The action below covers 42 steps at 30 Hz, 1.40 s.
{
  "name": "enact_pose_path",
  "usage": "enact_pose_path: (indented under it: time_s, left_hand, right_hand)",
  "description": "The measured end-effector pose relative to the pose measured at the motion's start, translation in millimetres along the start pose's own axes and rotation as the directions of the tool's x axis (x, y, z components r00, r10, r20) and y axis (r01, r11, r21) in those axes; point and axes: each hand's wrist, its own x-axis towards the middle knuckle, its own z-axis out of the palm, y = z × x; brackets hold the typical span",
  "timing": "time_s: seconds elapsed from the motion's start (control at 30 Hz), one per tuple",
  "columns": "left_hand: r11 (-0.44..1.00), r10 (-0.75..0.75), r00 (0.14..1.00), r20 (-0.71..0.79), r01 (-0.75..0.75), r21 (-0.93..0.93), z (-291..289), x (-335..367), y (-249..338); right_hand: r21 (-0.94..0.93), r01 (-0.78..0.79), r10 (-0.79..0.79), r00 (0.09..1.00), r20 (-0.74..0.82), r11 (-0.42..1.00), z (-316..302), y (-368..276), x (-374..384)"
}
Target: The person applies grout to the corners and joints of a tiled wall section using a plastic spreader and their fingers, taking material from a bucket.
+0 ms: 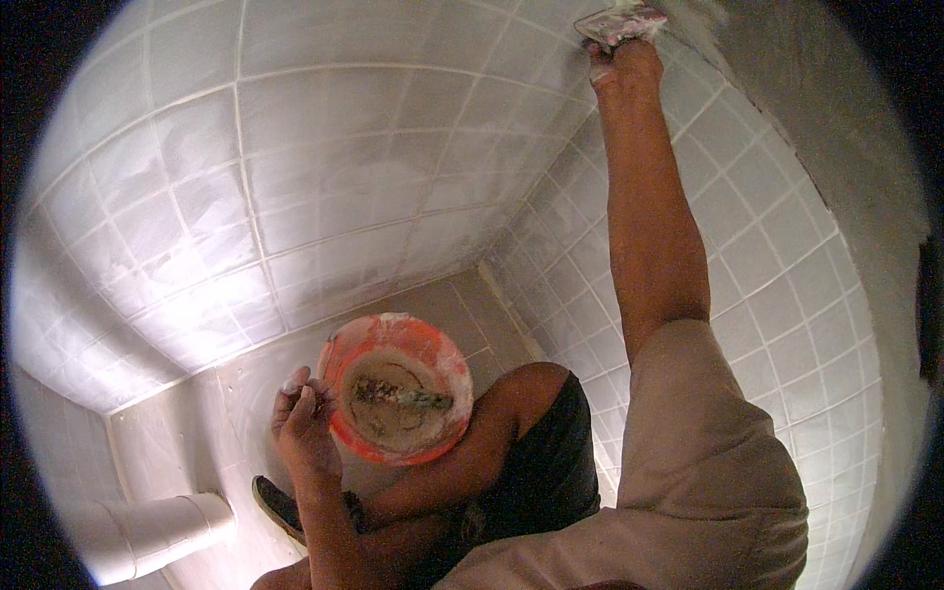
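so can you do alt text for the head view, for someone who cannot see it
A person's right hand, arm stretched up, holds a white-smeared flat pad at a pale tiled wall. The left hand, fingers curled, is by the rim of an orange bucket containing beige paste and a smeared tool; whether it touches the rim is unclear.

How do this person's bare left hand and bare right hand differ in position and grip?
The bare left hand is low, beside the round, orange, plastic-looking basin; the bare right hand is near the picture's top edge, by the pale, square-tiled wall.
The left hand's fingers are curled, though whether they hold anything is unclear; the right hand grips a flat, pale-smeared pad.
Both hands show whitish smears.
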Motion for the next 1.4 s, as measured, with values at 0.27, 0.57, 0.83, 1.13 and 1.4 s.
enact_pose_path:
  time_s: [0.27, 0.57, 0.83, 1.13, 1.4]
  left_hand:
    - [1.0, -0.016, 1.0, 0.015, 0.016, -0.003, -6.5, 1.2, -1.4]
    - [0.998, 0.008, 0.996, 0.088, -0.002, -0.071, -21.8, 6.2, -10.7]
    - [0.999, -0.019, 1.0, -0.023, 0.018, -0.03, -6.9, -1.8, -0.1]
    - [0.997, -0.014, 1.0, 0.015, 0.015, -0.075, -5.3, 0.2, -3.9]
    - [0.997, -0.002, 1.0, 0.003, 0.002, -0.081, -2.6, -3.3, 2.5]
  right_hand:
    - [0.027, 0.007, -0.006, 0.998, -0.07, 1.0, 40.4, -4.8, -37.1]
    - [0.026, -0.025, 0.026, 0.999, -0.026, 0.999, 73.2, -0.8, -66.6]
    - [-0.019, -0.01, 0.008, 0.993, -0.116, 1.0, 124.0, 0.3, -110.8]
    - [0.147, -0.032, 0.036, 0.999, -0.026, 0.989, 154.7, 27.5, -98.4]
    - [0.195, -0.007, -0.013, 0.995, 0.103, 0.981, 217.2, 35.3, -152.6]
